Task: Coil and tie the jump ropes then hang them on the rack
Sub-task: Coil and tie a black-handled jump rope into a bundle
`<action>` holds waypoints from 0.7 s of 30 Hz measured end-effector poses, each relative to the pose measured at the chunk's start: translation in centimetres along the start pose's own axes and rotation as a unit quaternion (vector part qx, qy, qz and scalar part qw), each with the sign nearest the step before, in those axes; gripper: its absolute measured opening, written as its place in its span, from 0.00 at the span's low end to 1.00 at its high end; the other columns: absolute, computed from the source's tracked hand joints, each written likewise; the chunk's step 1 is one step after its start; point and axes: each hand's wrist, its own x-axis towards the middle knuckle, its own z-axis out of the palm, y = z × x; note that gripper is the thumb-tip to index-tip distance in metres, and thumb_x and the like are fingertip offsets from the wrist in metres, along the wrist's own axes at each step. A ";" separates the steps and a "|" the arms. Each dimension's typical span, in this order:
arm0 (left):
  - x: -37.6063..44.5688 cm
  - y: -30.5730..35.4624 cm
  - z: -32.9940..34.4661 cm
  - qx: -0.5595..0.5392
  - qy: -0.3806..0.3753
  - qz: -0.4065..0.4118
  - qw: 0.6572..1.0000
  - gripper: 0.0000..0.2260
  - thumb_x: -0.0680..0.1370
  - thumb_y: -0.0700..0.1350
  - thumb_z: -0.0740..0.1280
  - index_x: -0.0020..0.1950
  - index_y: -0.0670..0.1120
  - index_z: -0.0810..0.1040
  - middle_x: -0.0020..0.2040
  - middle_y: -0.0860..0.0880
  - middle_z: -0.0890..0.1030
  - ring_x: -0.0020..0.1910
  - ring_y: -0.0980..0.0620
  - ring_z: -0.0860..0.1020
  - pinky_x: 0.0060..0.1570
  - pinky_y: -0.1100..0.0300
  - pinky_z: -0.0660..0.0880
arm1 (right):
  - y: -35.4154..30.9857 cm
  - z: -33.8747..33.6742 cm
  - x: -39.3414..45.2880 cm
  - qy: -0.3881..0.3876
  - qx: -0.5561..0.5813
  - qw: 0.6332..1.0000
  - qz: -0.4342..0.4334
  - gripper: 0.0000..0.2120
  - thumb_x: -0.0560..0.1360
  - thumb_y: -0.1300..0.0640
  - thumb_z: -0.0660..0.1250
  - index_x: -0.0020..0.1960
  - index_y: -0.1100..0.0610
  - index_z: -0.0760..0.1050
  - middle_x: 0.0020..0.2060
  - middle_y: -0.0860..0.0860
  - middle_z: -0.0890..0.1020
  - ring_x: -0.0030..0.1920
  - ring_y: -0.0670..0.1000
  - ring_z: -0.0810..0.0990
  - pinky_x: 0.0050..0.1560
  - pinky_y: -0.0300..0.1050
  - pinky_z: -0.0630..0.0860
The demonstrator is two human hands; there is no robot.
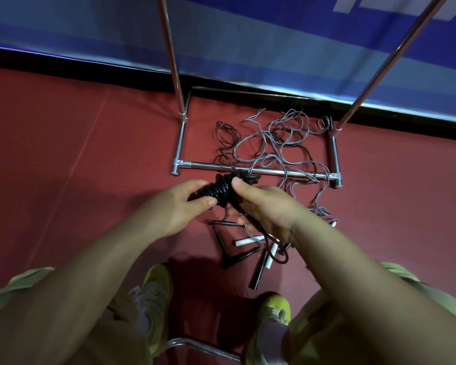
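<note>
A black jump rope (221, 192) is wound into a tight coil between my hands, above the red floor. My left hand (177, 206) grips the coil from the left, thumb pressed on its near side. My right hand (263, 209) pinches the coil's right end, and a loose black strand runs under this hand down to the floor. Grey ropes (282, 143) and thin black ropes (228, 135) lie tangled inside the metal rack's base (248, 168). Black handles (232, 255) and white handles (248, 241) lie on the floor below my hands.
Two chrome uprights of the rack (173, 54) rise toward the top of the view. A blue banner wall (274, 43) stands behind the rack. My yellow shoes (156, 291) stand on the red floor (63, 154), and another chrome bar (195, 346) lies between them.
</note>
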 end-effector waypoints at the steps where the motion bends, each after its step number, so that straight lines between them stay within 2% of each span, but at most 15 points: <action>1: 0.0 0.1 0.0 -0.020 0.002 0.010 1.000 0.17 0.71 0.55 0.69 0.58 0.53 0.77 0.49 0.55 0.82 0.52 0.57 0.78 0.57 0.61 0.71 | 0.1 0.0 0.1 0.005 -0.005 1.000 -0.014 0.19 0.76 0.41 0.62 0.50 0.56 0.79 0.37 0.51 0.81 0.30 0.46 0.76 0.31 0.37 0.70; 3: -0.1 0.7 -0.1 -0.079 -0.006 0.028 0.996 0.08 0.75 0.43 0.70 0.53 0.51 0.77 0.38 0.58 0.81 0.41 0.62 0.78 0.44 0.71 0.70 | 0.1 -0.1 0.2 0.009 -0.012 0.999 -0.043 0.17 0.77 0.42 0.62 0.45 0.55 0.79 0.35 0.50 0.81 0.30 0.45 0.75 0.31 0.37 0.68; 5: -0.2 1.2 -0.2 -0.121 -0.028 0.016 0.992 0.07 0.74 0.40 0.71 0.50 0.49 0.76 0.29 0.59 0.79 0.31 0.64 0.75 0.33 0.73 0.69 | -0.1 -0.2 0.0 0.004 -0.010 0.997 -0.076 0.15 0.77 0.45 0.63 0.41 0.56 0.78 0.34 0.51 0.79 0.31 0.46 0.72 0.29 0.34 0.67; 6: -0.3 1.3 -0.4 -0.135 -0.046 -0.010 0.990 0.08 0.73 0.44 0.72 0.49 0.48 0.77 0.29 0.59 0.79 0.30 0.62 0.75 0.32 0.71 0.70 | -0.4 -0.3 -0.2 0.002 -0.015 0.995 -0.095 0.15 0.76 0.46 0.64 0.41 0.57 0.77 0.35 0.52 0.78 0.31 0.46 0.72 0.28 0.33 0.66; 8: -0.6 1.6 -1.0 -0.200 -0.107 -0.082 0.970 0.14 0.68 0.53 0.68 0.49 0.48 0.78 0.34 0.55 0.82 0.31 0.58 0.77 0.32 0.66 0.72 | -0.8 -0.5 -0.6 -0.003 -0.032 0.992 -0.126 0.12 0.77 0.50 0.64 0.41 0.57 0.76 0.34 0.51 0.78 0.29 0.44 0.71 0.27 0.31 0.66; 9: -0.7 1.6 -1.3 -0.236 -0.136 -0.106 0.956 0.15 0.67 0.54 0.65 0.49 0.48 0.79 0.37 0.52 0.84 0.32 0.57 0.78 0.29 0.65 0.73 | -0.9 -0.5 -0.8 -0.008 -0.036 0.990 -0.136 0.11 0.77 0.51 0.64 0.40 0.57 0.76 0.32 0.49 0.78 0.28 0.42 0.71 0.27 0.31 0.66; 11: -1.0 1.8 -1.7 -0.255 -0.162 -0.112 0.947 0.14 0.69 0.51 0.69 0.51 0.47 0.79 0.40 0.47 0.85 0.31 0.56 0.78 0.27 0.65 0.71 | -1.2 -0.7 -1.0 -0.028 -0.041 0.987 -0.154 0.11 0.78 0.51 0.63 0.38 0.55 0.75 0.28 0.43 0.77 0.27 0.42 0.71 0.28 0.32 0.66; 14: -1.3 2.1 -1.5 -0.237 -0.124 -0.095 0.959 0.18 0.66 0.53 0.66 0.51 0.44 0.78 0.39 0.47 0.85 0.28 0.57 0.76 0.26 0.65 0.69 | -1.5 -1.1 -1.4 -0.062 -0.068 0.984 -0.155 0.12 0.79 0.52 0.62 0.40 0.56 0.75 0.25 0.42 0.77 0.25 0.40 0.70 0.26 0.32 0.65; 17: -1.2 2.1 -1.0 -0.200 -0.086 -0.078 0.973 0.12 0.67 0.51 0.66 0.45 0.45 0.78 0.36 0.49 0.84 0.27 0.58 0.74 0.25 0.65 0.69 | -1.5 -1.7 -1.5 -0.051 -0.100 0.986 -0.126 0.14 0.79 0.52 0.62 0.42 0.61 0.76 0.23 0.44 0.77 0.21 0.40 0.70 0.24 0.31 0.65; 19: -1.0 2.1 -0.9 -0.167 -0.065 -0.068 0.981 0.06 0.72 0.48 0.67 0.44 0.46 0.79 0.35 0.51 0.84 0.28 0.58 0.74 0.26 0.65 0.69 | -1.4 -1.8 -1.3 -0.027 -0.111 0.987 -0.115 0.15 0.78 0.51 0.64 0.44 0.65 0.77 0.28 0.49 0.79 0.21 0.42 0.70 0.22 0.33 0.64; 21: -0.9 1.9 -0.7 -0.148 -0.049 -0.050 0.986 0.04 0.76 0.45 0.66 0.44 0.47 0.79 0.35 0.52 0.84 0.28 0.59 0.75 0.27 0.66 0.69 | -1.2 -1.7 -1.2 -0.015 -0.101 0.988 -0.113 0.13 0.77 0.52 0.66 0.43 0.62 0.77 0.35 0.54 0.80 0.24 0.45 0.71 0.22 0.35 0.64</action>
